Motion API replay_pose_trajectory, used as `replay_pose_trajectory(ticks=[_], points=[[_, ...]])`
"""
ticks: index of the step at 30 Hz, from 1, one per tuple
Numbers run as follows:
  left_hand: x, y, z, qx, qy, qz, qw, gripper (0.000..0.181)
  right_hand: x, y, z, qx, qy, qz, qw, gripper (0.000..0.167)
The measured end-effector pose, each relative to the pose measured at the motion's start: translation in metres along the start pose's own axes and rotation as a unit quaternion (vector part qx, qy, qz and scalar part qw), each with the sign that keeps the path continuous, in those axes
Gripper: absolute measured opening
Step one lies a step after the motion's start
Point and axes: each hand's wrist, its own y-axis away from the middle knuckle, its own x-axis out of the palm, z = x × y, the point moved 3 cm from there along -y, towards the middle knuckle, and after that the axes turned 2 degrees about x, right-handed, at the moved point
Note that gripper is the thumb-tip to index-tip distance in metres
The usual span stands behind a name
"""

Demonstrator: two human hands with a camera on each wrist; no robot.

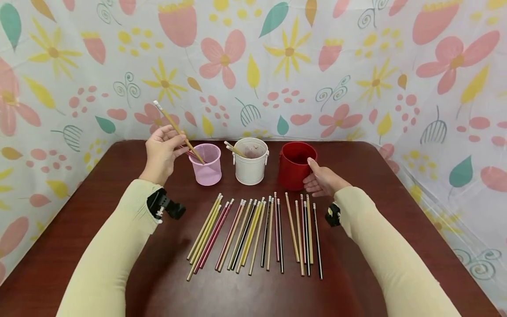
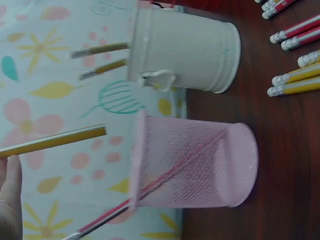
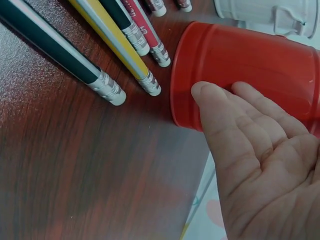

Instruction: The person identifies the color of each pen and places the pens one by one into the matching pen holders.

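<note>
My left hand (image 1: 163, 149) pinches a yellow pencil (image 1: 174, 125), eraser end up, its lower end just above the pink mesh cup (image 1: 208, 171). In the left wrist view, a small gap separates that pencil (image 2: 60, 141) from the cup's rim. One red pencil (image 2: 165, 177) leans inside the mesh cup. My right hand (image 1: 324, 177) lies along the side of the red bucket (image 1: 291, 171), fingers extended and thumb by the rim. The right wrist view shows the fingers against or very near the red wall (image 3: 240, 60); contact is unclear.
Between the cup and the red bucket stands a white bucket (image 1: 249, 169) holding two yellow pencils (image 1: 234, 149). Several pencils (image 1: 245, 237) in yellow, red, black and tan lie in a row on the brown table (image 1: 166, 281), erasers toward the containers. A floral cloth (image 1: 253, 66) hangs behind.
</note>
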Motion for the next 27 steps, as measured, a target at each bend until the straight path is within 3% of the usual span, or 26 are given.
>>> replay_pose_trajectory(ticks=[4,8,12,18,27], points=[[0.007,-0.013,0.009,0.029,0.004,-0.046,0.9985,0.023,-0.001,-0.002,0.006,0.001,0.004,0.005,1.0000,0.091],[0.023,-0.018,0.016,0.071,-0.013,-0.057,0.9957,0.026,-0.003,-0.001,0.005,0.001,0.013,0.012,0.9999,0.093],[0.042,-0.019,0.020,0.094,-0.011,-0.062,0.9936,0.028,-0.003,-0.003,0.003,0.004,0.014,0.014,0.9998,0.094],[0.067,-0.014,0.027,0.102,-0.003,-0.044,0.9938,0.026,-0.003,-0.002,0.002,0.004,0.011,0.012,0.9999,0.095],[0.089,-0.005,0.048,0.093,-0.055,0.007,0.9941,0.021,-0.003,-0.003,0.003,0.001,0.004,0.005,1.0000,0.095]])
